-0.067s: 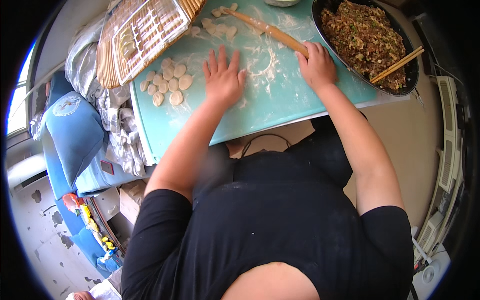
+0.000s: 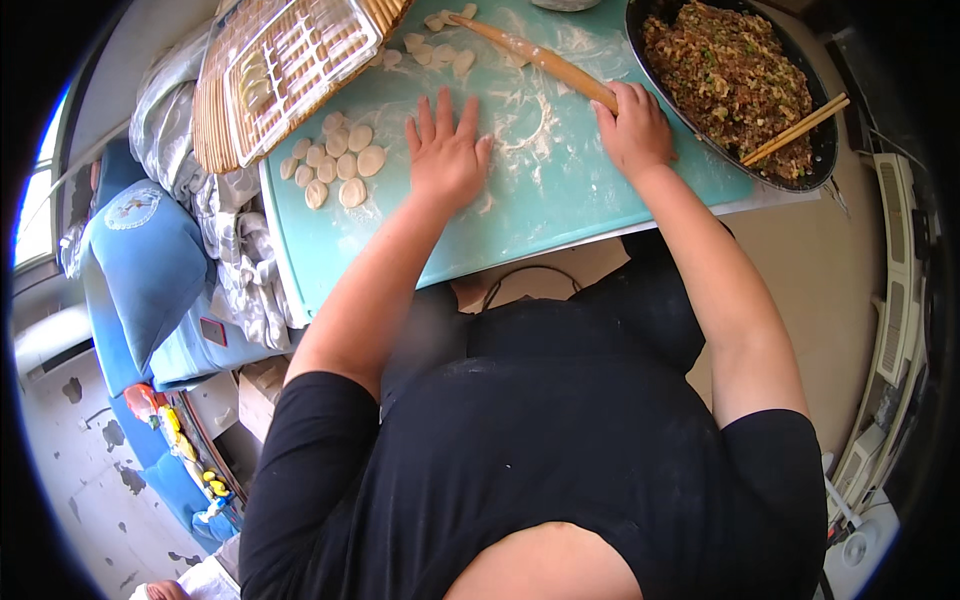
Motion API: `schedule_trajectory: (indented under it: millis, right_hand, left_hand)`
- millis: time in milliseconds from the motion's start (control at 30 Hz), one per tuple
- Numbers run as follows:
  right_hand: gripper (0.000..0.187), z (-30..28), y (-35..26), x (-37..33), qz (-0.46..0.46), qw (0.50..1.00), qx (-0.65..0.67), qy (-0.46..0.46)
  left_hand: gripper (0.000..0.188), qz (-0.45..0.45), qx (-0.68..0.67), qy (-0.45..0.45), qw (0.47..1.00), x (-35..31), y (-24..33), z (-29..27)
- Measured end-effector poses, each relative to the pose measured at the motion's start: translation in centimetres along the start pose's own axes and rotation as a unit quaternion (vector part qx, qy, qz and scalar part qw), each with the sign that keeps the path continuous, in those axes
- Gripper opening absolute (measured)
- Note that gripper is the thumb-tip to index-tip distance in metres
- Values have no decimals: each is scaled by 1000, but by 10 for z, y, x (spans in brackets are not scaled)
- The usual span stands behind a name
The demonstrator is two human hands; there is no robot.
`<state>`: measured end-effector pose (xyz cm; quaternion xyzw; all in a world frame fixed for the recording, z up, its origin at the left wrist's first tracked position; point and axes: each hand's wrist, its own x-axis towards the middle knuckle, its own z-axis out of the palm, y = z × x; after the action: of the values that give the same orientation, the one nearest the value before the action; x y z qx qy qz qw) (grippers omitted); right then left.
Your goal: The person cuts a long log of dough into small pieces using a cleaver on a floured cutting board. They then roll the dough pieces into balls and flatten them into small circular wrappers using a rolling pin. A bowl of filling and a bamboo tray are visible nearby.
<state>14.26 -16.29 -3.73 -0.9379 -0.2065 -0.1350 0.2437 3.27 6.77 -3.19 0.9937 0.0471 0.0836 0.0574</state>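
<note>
With fingers spread, my left hand (image 2: 447,150) lies flat on the floury green mat (image 2: 580,205). My right hand (image 2: 637,130) is wrapped round the near end of a wooden rolling pin (image 2: 545,61), which slants away to the far left. Several small round dough pieces (image 2: 346,166) sit left of my left hand, flattened and apart from it. More pale dough pieces (image 2: 440,57) are scattered farther off, below the pin's far end. Whether anything lies under my left palm is hidden.
A black pan (image 2: 827,160) of minced filling (image 2: 725,85) stands at the right, with chopsticks (image 2: 795,130) across its rim. At the far left, a woven tray (image 2: 212,115) bears a white compartmented tray (image 2: 300,75) with a few dumplings (image 2: 254,82). A bowl (image 2: 566,4) shows at the far edge.
</note>
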Motion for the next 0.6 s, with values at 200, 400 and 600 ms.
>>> schedule_trajectory:
  millis: [200,400,600]
  right_hand:
    - [28,-4,-3,9,16,1000,1,1]
    - [29,4,4,3,-2,999,14,29]
    - [30,-1,-1,5,13,1000,6,3]
  left_hand:
    - [44,-20,-194,53,979,11,-17,-8]
    - [18,-159,-373,16,914,-29,-38,-23]
    - [25,-103,-274,-104,950,-27,-9,-49]
